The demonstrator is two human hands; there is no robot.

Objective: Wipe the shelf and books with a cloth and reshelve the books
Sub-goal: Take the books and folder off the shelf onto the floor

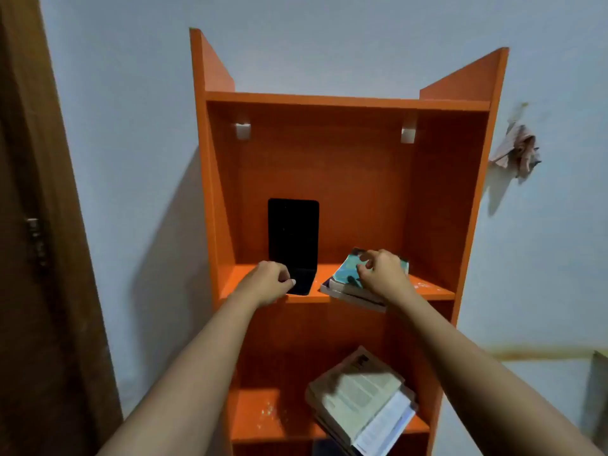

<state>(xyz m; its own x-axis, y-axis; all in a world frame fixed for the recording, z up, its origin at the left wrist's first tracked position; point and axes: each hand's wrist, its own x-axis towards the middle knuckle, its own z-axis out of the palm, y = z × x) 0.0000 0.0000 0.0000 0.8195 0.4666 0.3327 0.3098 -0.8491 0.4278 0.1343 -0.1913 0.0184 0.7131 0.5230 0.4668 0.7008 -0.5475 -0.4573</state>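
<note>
As your left hand (268, 283) pinches the upper shelf (434, 291)'s bookend (292, 235), your right hand (383, 276) grips its teal book (345, 269). More books (358, 399) lie below.

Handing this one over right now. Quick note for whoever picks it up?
Left hand pinches the foot of the black bookend on the upper shelf.
Right hand grips the teal book, the top of a small flat pile that overhangs that shelf's front edge.
A second stack lies flat on the lower shelf.
Cloth hangs on the wall right of the bookcase; neither hand has it.
Done: nothing evident; specks show on both shelves.
Left: wipe shelves and books, reshelve the books.
</note>
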